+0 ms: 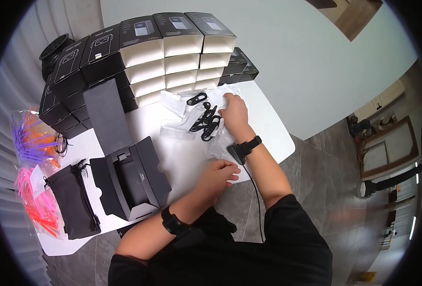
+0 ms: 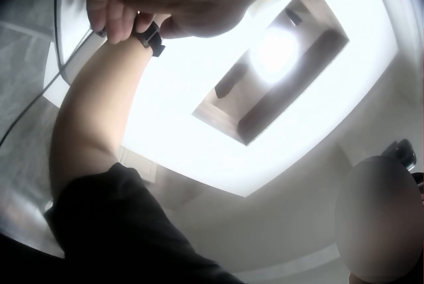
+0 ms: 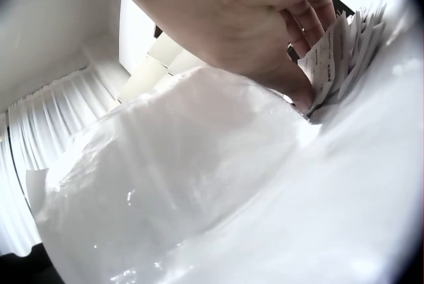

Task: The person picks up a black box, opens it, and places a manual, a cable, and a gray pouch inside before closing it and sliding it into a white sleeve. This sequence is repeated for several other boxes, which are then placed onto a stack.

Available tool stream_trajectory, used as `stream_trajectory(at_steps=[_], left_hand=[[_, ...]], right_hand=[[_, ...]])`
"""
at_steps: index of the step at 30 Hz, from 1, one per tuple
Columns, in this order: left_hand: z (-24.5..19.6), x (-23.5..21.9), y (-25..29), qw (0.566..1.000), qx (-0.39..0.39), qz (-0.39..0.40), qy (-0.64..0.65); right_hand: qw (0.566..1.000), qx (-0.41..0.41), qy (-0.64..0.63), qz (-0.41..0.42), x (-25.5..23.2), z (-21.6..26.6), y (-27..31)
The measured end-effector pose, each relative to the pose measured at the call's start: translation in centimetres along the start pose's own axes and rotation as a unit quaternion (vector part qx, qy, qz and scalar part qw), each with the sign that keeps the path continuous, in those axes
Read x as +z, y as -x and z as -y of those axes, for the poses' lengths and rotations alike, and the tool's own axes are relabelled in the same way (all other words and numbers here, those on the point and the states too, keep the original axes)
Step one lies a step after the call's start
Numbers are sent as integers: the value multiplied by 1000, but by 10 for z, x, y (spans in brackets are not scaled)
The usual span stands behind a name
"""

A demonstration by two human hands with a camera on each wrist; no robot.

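Observation:
At the far right of the table, my right hand (image 1: 235,114) reaches into a pile of folded paper leaflets (image 3: 328,62). Its thumb and fingers pinch the near edge of the pile in the right wrist view. Beside it lie coiled black cables (image 1: 206,124) and clear plastic bags (image 1: 176,128); one bag spreads under the right wrist. My left hand (image 1: 218,175) hovers by the table's front edge, fingers loosely bent, holding nothing. To its left stands an open black box (image 1: 144,178) with raised flaps and a dark recessed insert.
Stacked black boxes (image 1: 142,29), several with open white ends, line the back. A dark grey panel (image 1: 107,117) leans behind the open box. Black drawstring pouches (image 1: 73,202) and bags of purple strips (image 1: 27,136) and pink strips (image 1: 35,190) lie left. A cable trails from my right wrist.

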State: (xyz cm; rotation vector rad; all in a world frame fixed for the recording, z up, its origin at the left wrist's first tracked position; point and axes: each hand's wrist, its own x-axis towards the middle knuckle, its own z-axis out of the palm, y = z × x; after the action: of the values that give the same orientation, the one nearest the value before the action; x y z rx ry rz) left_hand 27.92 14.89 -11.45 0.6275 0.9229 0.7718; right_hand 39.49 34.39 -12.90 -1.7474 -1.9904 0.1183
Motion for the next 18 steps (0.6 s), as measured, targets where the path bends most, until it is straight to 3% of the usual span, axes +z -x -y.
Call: stream_trajectory(at_steps=[5,11,18], left_hand=[[-2,2,3,1000,-4,2,-14],[2,1,0,999,-6,13,-28],[-6,2,7,999,4,25,-37]], right_hand=[[999,-40,-22,0,4,-6,0],[995,-70,-42,-61,6,-11,-5],[986,12,-166,0,-17,-26,-22]])
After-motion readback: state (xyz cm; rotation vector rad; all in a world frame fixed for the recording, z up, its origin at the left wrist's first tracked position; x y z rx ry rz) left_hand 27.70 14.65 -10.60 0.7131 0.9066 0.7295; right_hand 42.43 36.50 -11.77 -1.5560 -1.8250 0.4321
